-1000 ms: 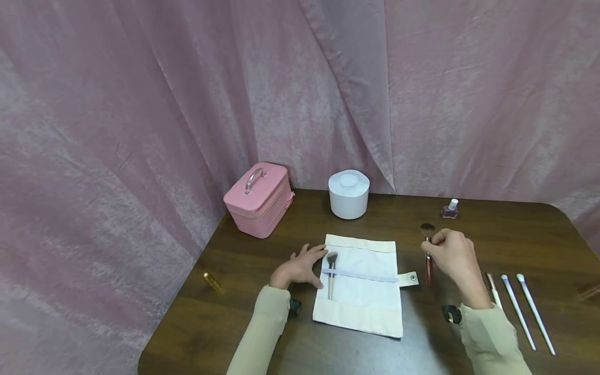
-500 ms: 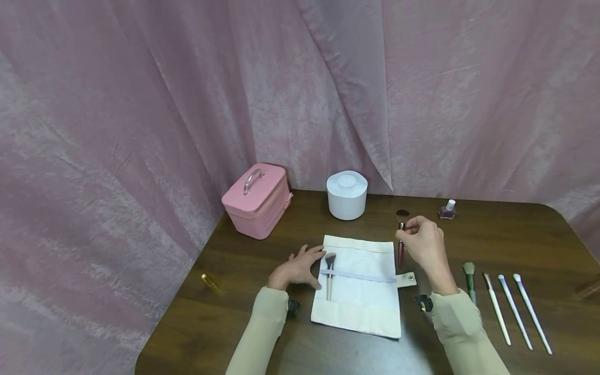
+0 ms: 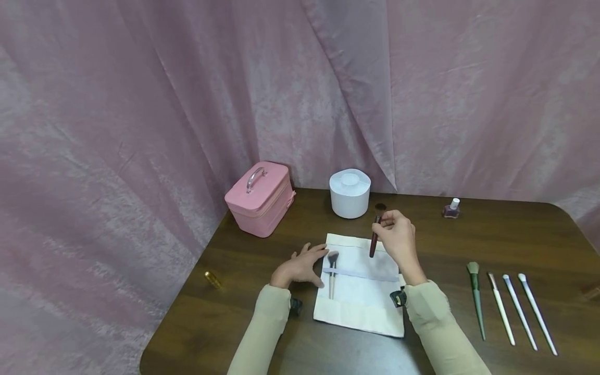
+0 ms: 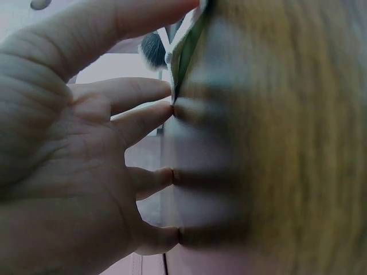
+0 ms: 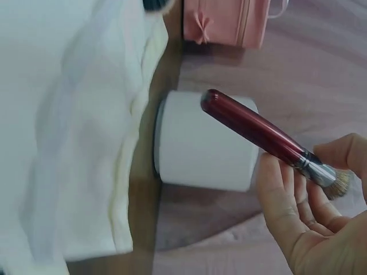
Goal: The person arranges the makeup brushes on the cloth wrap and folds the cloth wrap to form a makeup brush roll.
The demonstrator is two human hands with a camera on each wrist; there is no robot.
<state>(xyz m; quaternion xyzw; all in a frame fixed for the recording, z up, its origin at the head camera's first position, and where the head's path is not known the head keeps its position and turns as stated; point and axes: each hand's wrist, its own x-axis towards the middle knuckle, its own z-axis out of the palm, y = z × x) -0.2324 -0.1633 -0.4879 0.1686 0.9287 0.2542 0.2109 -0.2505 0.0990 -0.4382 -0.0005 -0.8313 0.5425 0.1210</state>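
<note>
Since a moment ago my right hand (image 3: 397, 237) has carried the red-handled brush (image 3: 375, 235) leftward, from beside the cloth roll's snap tab to above the upper right part of the cloth brush roll (image 3: 361, 302). My fingers (image 5: 275, 195) pinch it near the ferrule, bristles toward the white round container (image 3: 349, 194), handle angled down over the cloth. My left hand (image 3: 300, 266) lies flat on the worktop (image 3: 506, 234), fingers straight and spread, touching the roll's left edge beside the pale brush (image 3: 332, 271) tucked under its elastic band. Four more brushes (image 3: 506, 307) lie to my right
</note>
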